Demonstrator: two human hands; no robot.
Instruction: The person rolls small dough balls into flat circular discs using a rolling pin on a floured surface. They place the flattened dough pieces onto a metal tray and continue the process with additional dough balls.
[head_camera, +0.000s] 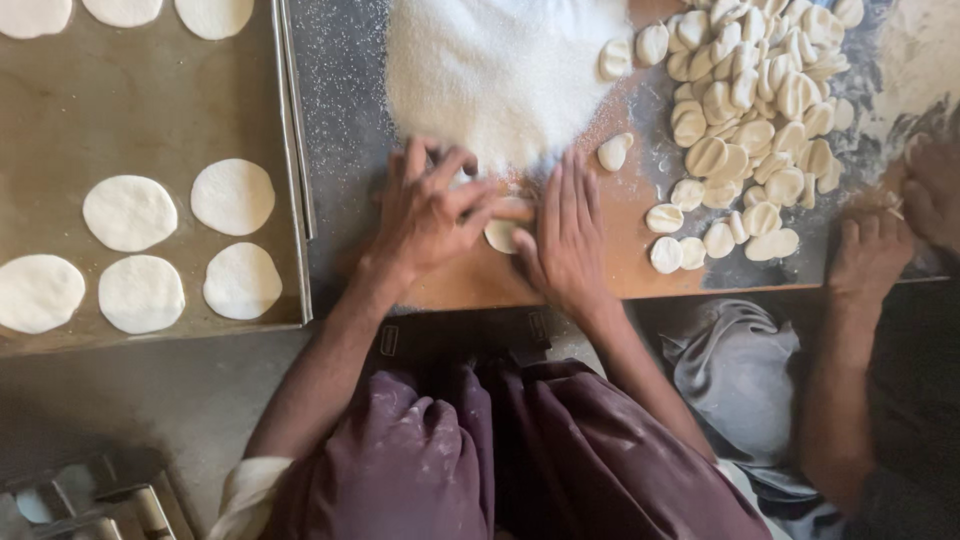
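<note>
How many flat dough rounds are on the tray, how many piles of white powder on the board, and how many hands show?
Dough rounds on the tray: 8, three cut by the top edge
White powder piles: 1
Hands: 4: left hand, right hand, two of a co-worker
Total: 13

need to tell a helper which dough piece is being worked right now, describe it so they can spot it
Start at the big white heap of sugar-like grains on the wooden board. Just below it lies one small pale dough piece, pressed between the left hand and right hand. Unlike the loose dough pile at right, hands touch it.
</note>
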